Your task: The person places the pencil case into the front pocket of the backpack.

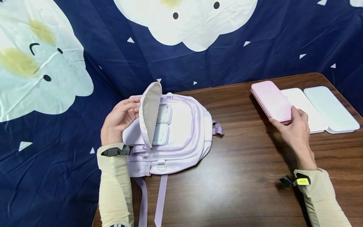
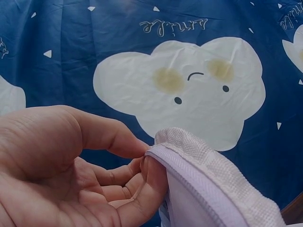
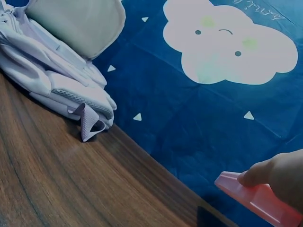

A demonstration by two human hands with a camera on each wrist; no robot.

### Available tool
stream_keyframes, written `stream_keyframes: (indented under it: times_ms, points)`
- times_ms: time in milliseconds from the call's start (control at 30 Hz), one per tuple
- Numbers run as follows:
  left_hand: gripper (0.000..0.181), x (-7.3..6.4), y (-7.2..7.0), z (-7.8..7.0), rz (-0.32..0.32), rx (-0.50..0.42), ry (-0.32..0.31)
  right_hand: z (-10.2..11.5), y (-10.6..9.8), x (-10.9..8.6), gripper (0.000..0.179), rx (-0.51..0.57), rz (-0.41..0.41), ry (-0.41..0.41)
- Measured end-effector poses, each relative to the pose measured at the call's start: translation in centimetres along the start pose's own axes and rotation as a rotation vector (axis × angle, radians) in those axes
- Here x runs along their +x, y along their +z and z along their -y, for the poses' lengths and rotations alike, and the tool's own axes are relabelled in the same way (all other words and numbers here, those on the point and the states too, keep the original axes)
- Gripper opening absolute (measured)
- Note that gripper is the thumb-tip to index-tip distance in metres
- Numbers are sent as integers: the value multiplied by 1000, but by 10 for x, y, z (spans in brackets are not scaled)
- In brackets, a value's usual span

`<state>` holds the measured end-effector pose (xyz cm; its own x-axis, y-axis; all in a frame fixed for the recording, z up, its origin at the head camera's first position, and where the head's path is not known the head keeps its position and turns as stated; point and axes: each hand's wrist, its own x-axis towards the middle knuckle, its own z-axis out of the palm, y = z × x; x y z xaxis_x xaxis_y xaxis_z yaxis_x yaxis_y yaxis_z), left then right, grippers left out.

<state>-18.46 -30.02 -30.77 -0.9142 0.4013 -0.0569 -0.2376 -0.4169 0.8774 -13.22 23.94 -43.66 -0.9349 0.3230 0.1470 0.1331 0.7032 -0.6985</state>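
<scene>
A pale lilac backpack (image 1: 199,138) lies on the table at centre left, its front pocket unzipped. My left hand (image 1: 120,116) pinches the zippered edge of the pocket flap (image 2: 199,184) between thumb and fingers and holds the flap raised. Two pale cases (image 1: 160,134) lie inside the pocket. Over on the right, my right hand (image 1: 296,134) grips a pink pencil case (image 1: 272,101) by its near end, thumb on one side and fingers on the other. In the right wrist view only part of the pink case (image 3: 255,196) shows.
A white case (image 1: 304,108) and a light blue case (image 1: 331,108) lie side by side at the table's right end. Backpack straps (image 1: 160,201) trail toward the near edge. A blue cloth with clouds (image 1: 198,63) hangs behind the brown table (image 1: 227,189).
</scene>
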Motion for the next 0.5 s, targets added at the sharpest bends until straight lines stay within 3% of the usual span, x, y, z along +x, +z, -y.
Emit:
stream_keyframes:
  times_ms: [500]
  points:
    - [36,0,1,1,-3,9,5,16,-2,-2,86,55,-55,-86]
